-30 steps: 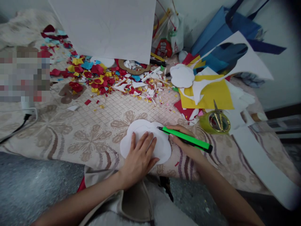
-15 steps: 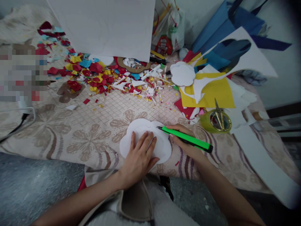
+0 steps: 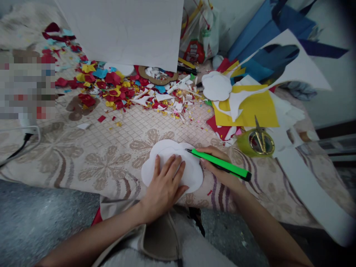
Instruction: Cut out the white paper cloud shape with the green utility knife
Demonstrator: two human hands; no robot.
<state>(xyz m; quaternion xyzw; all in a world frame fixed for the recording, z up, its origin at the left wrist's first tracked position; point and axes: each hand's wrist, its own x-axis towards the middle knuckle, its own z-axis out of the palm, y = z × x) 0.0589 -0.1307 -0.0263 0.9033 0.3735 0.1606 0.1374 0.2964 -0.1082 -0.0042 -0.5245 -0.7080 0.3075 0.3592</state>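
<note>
A white cloud-shaped piece [image 3: 151,172] lies flat near the table's front edge, with a faint curved line across its upper part. My left hand [image 3: 167,178] presses on it palm down, its fingers spread. My right hand [image 3: 215,163] is closed around a green and black utility knife [image 3: 222,163], its fingers near the front end. The dark tip of the knife meets the upper right part of the white piece, beside the curved line. The knife's back end points right, towards my right forearm.
Red, yellow, blue and white scraps [image 3: 119,91] lie across the back. Golden-handled scissors [image 3: 261,141] rest on a yellow tape roll [image 3: 241,144] at the right. Behind are a yellow sheet [image 3: 256,107], a small white scalloped shape [image 3: 216,87] and a large white board [image 3: 125,33].
The view has shifted very slightly. My hands, the knife and the white piece stay in the same position.
</note>
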